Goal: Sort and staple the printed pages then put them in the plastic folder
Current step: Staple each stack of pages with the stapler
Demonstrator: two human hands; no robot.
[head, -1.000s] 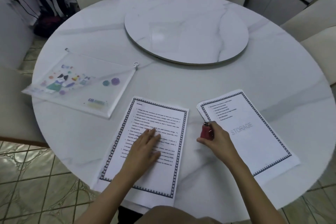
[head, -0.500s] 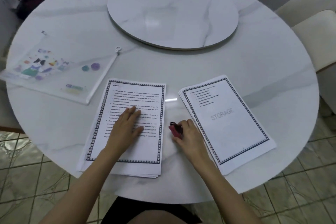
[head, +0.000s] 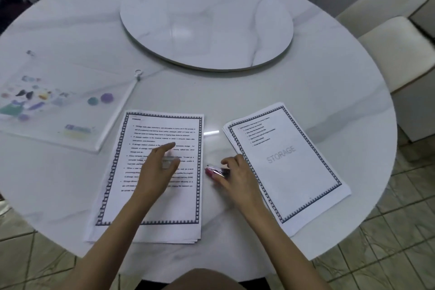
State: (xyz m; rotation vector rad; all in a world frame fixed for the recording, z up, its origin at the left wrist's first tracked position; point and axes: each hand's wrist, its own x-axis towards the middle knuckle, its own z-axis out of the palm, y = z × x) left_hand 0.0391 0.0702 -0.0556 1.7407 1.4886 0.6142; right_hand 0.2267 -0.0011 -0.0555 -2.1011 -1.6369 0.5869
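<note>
- Our left hand (head: 156, 167) hovers over the left page stack (head: 186, 205), its fingers loose and holding nothing.
- Our right hand (head: 236, 173) curls around the red stapler (head: 214, 171), which lies between that stack and the STORAGE stack (head: 296, 172).
- The plastic folder (head: 58, 113) lies to the left.

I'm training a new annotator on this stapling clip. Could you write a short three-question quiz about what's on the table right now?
1. True or false: the folder lies to the left of the left stack.
2. What does the right hand grip? A the left stack; B the stapler; C the folder.
3. Fill in: the big grey word on the right stack reads ____.
Key: 1 true; 2 B; 3 STORAGE.
</note>
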